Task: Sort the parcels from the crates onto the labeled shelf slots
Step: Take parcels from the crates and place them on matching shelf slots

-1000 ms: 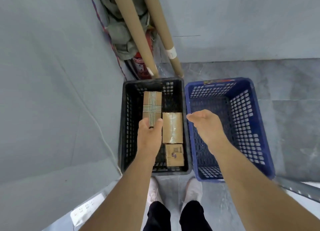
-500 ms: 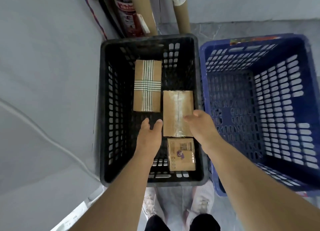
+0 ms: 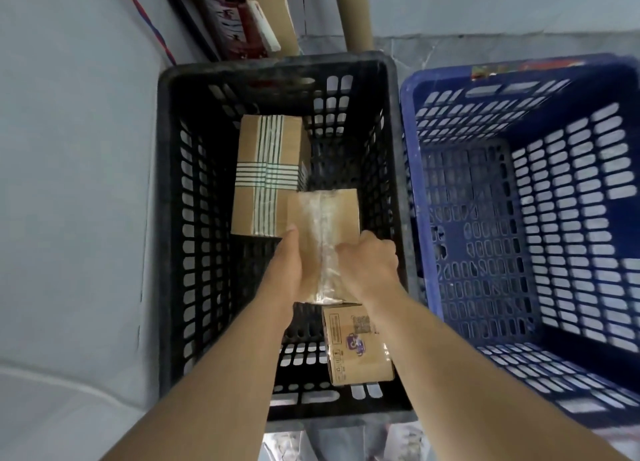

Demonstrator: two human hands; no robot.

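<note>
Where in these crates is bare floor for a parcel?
Blue plastic crate: bare. Black plastic crate: bare left of the printed cardboard box and right of the striped cardboard parcel; crowded centrally, where left hand and right hand grip the clear-taped brown parcel.

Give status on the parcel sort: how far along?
Done: the blue crate looks empty. No shelf is in view, so placements cannot be confirmed.
In hand: the left hand and right hand grip the clear-taped parcel inside the black crate.
Left: that parcel, the striped-tape parcel and the printed box, all in the black crate, need shelving.
</note>
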